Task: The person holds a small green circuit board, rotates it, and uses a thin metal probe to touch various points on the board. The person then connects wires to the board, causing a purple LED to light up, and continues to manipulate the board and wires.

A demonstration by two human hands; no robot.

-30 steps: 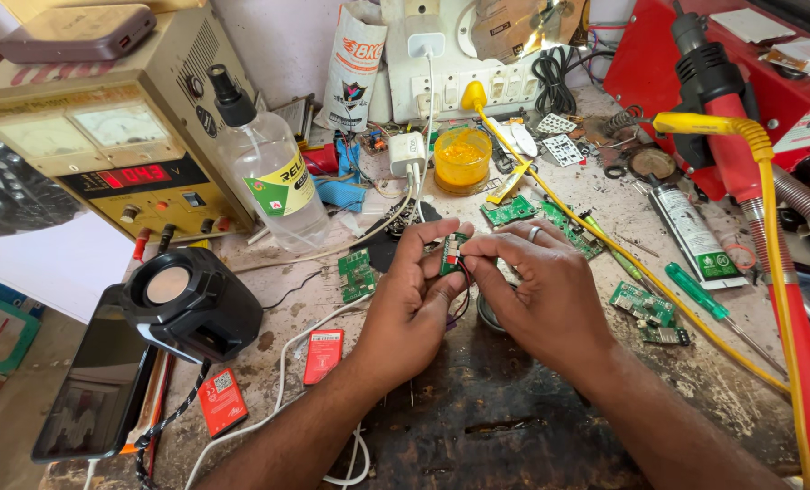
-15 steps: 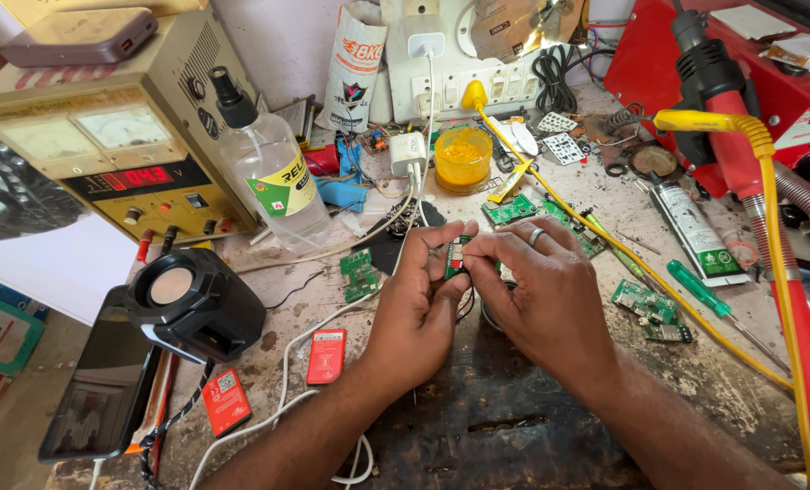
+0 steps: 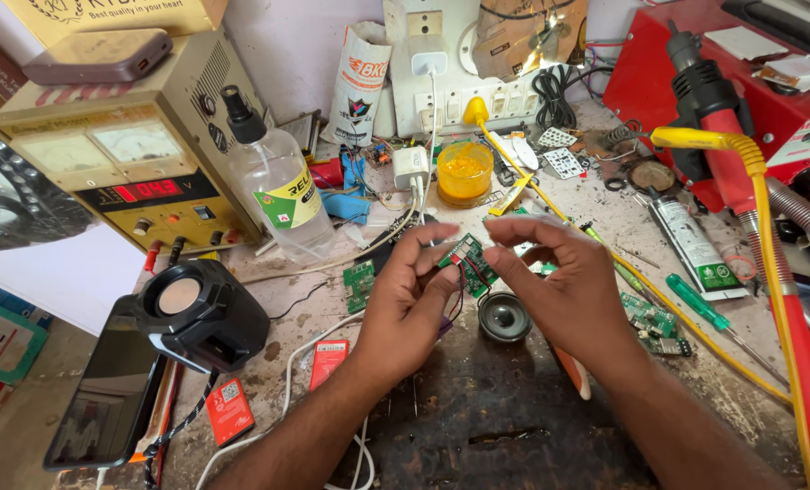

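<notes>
Green circuit board [image 3: 467,258] is held above the worktop [image 3: 477,426], between both hands. The left hand [image 3: 411,299] pinches its left edge with thumb and fingers closed on it. The right hand [image 3: 570,289] is at its right edge, with the thumb tip touching the board and the other fingers curved and half open above. Thin red and black wires [image 3: 460,292] hang from the board. Just below, a small round speaker [image 3: 504,316] lies on the worktop between the two hands. Another green board [image 3: 360,282] lies to the left, near a clear plastic bottle [image 3: 278,186]. Behind the hands stands a yellow jar [image 3: 465,172], and a green screwdriver [image 3: 700,307] lies to the right.
</notes>
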